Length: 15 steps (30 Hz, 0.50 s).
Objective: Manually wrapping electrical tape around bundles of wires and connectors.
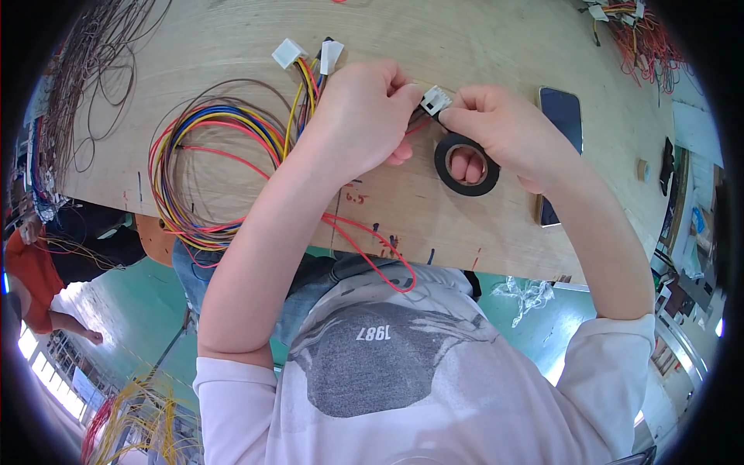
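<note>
Above the wooden table, my two hands work close together. Around the fingers of my right hand point(500, 128) hangs a roll of black tape point(444, 169), with fingertips showing through its hole. The right thumb and forefinger pinch beside a small white connector point(435, 99), which sits between both hands. My left hand point(368, 112) is closed just left of that connector; what its fingers pinch is hidden. A red wire point(418, 126) shows between the hands. Left of them, a coiled wire harness point(167, 170) of red, yellow, blue, black and brown wires leads up to white connectors point(289, 53).
A dark-screened phone point(561, 116) lies right of my right hand. Brown wires point(101, 70) hang over the far left, and a bundle of coloured wires point(635, 31) lies far right. A small tape roll point(643, 170) sits near the right edge. Another person point(39, 271) is at lower left.
</note>
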{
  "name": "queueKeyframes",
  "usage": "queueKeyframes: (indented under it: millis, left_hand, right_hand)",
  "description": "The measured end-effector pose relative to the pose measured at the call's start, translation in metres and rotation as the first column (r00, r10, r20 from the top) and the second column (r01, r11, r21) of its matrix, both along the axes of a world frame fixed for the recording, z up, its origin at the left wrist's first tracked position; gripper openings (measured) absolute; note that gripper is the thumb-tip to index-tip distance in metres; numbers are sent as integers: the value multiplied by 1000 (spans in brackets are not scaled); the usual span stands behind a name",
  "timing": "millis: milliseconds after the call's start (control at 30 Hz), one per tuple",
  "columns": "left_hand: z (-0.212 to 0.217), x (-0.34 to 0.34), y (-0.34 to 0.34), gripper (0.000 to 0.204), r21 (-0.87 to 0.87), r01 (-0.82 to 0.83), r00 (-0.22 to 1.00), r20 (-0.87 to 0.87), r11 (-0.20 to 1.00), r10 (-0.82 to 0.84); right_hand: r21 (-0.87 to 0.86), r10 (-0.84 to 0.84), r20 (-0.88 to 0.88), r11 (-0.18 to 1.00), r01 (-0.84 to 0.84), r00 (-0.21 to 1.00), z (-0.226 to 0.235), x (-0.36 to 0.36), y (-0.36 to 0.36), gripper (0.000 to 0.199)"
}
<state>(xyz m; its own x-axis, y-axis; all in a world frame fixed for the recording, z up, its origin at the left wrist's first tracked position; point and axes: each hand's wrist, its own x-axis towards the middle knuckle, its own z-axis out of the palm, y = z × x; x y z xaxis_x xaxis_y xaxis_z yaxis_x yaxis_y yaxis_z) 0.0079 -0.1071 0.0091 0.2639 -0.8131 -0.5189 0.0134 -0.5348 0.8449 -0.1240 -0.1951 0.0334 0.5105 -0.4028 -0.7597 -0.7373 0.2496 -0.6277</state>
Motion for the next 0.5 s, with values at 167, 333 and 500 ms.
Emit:
queueKeyframes:
  millis: [167,333,500]
  left_hand:
    - [-1,1,-2,18,-7,123,978,170,992,-120]
    - [2,0,-2,18,26,122,974,190,992,-125]
    - [0,4,-2,18,10,118,984,136,993,-118]
  right_hand:
    - [73,11,-45,997,-8,999,-2,-1,-8,16]
    - [111,62,-79,992,-53,995,-1,3,-9,16]
    - [82,64,-60,995,-59,996,-3,3,-6,17]
